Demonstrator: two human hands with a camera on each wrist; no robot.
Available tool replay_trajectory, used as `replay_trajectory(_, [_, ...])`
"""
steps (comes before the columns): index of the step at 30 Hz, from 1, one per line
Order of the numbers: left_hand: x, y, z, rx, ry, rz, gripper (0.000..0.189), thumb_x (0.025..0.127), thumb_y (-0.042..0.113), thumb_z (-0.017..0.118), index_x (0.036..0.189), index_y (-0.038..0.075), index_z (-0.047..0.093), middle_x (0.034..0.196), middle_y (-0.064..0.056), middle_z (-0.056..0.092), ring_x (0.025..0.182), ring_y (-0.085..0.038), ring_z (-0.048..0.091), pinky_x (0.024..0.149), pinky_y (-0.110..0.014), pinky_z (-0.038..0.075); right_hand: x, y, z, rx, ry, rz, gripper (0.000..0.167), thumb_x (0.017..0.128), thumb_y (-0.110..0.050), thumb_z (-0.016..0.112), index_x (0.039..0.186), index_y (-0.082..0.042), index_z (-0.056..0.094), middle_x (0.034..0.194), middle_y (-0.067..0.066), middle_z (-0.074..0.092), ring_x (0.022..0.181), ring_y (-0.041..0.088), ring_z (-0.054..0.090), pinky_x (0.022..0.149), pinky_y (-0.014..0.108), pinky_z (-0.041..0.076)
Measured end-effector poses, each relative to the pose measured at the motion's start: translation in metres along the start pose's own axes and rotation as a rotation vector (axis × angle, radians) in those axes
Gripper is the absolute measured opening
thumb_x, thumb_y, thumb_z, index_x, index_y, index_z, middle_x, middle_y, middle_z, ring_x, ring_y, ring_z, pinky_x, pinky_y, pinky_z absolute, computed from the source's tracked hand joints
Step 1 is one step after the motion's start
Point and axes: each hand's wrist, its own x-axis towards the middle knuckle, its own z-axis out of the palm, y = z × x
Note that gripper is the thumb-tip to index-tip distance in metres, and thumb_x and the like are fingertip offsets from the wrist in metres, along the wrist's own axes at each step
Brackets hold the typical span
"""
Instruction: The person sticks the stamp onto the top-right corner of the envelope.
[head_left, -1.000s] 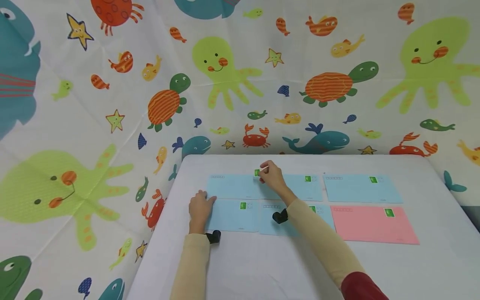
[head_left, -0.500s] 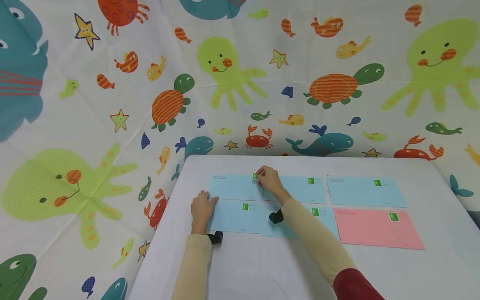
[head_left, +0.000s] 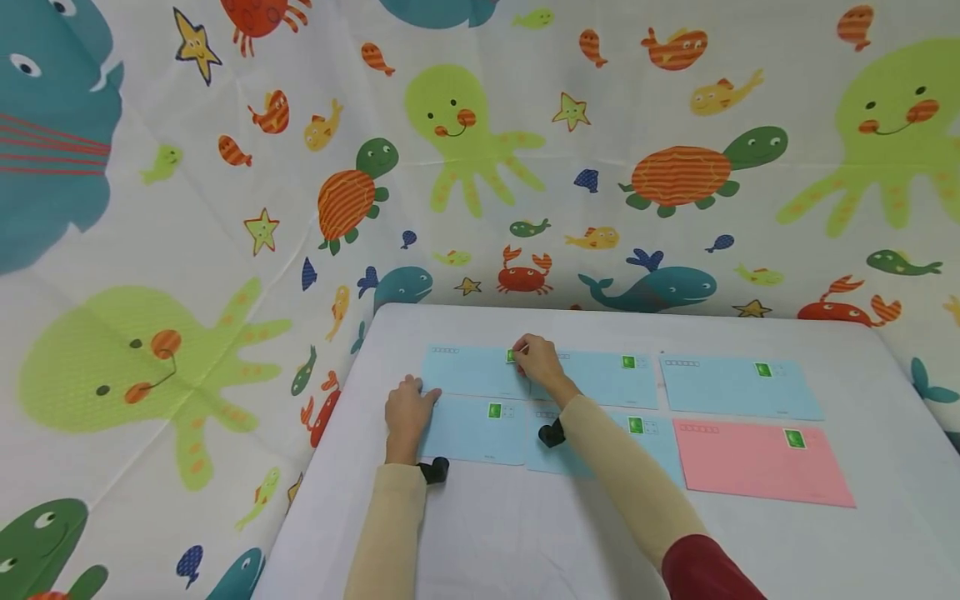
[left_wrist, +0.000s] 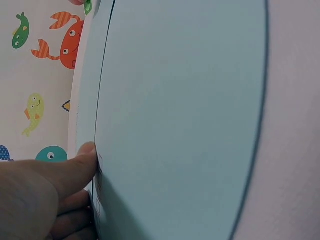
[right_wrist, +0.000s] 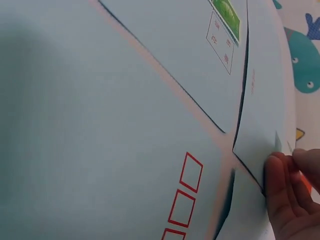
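Note:
My right hand (head_left: pixel 542 363) pinches a small green postage stamp (head_left: pixel 511 355) between thumb and fingertips, over the right upper corner of the back-left blue envelope (head_left: pixel 472 372). In the right wrist view, the fingertips (right_wrist: pixel 300 156) meet close at that envelope's surface. My left hand (head_left: pixel 408 417) rests at the left ends of this envelope and the front-left blue envelope (head_left: pixel 468 437); its thumb (left_wrist: pixel 86 159) lies along the line between them. Another green stamp (head_left: pixel 495 410) is on the front-left envelope. My right forearm partly covers the front-middle blue envelope (head_left: pixel 558 450).
Further right lie the back-middle blue envelope (head_left: pixel 600 383), the back-right blue envelope (head_left: pixel 727 392) and a pink envelope (head_left: pixel 750 462), each bearing a green stamp. All are on a white-covered table (head_left: pixel 517 533). A sea-animal patterned curtain (head_left: pixel 480 242) stands behind and left.
My right hand has brought the pinched stamp down from the back-left envelope's far edge onto its upper right corner area. The left hand stays in place. The head view has shifted slightly.

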Motion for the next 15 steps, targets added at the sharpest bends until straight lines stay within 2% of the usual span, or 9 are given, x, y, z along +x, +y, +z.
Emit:
replay_trajectory(5, [0.0012,0.0007,-0.0007,0.013,0.001,0.003,0.051,0.093,0.026,0.071,0.129,-0.008,0.062,0.131,-0.029,0.062,0.117,-0.046,0.063,0.097,-0.054,0.054,0.0031,0.0013,0.0038,-0.078,0.020,-0.034,0.012,0.099,-0.011,0.060,0.104,-0.002,0.068,0.086,0.011,0.070,0.063,0.013,0.059,0.058,0.022,0.047])
replay_trajectory(9, [0.0020,0.0014,-0.0013,0.008,0.004,0.006,0.051,0.093,0.026,0.072,0.129,-0.009,0.062,0.132,-0.029,0.062,0.117,-0.047,0.063,0.097,-0.054,0.054,0.0043,0.0001,0.0055,-0.139,0.033,-0.074,0.013,0.098,-0.009,0.060,0.103,-0.002,0.069,0.091,0.013,0.072,0.068,0.016,0.059,0.062,0.026,0.048])
replay_trajectory(15, [0.0024,0.0018,-0.0016,0.002,0.003,0.013,0.050,0.093,0.026,0.072,0.128,-0.008,0.063,0.132,-0.029,0.062,0.117,-0.046,0.064,0.097,-0.054,0.054,0.0059,-0.0012,0.0075,-0.182,0.029,-0.081,0.013,0.099,-0.008,0.059,0.103,-0.002,0.070,0.102,0.014,0.073,0.085,0.023,0.063,0.079,0.037,0.054])
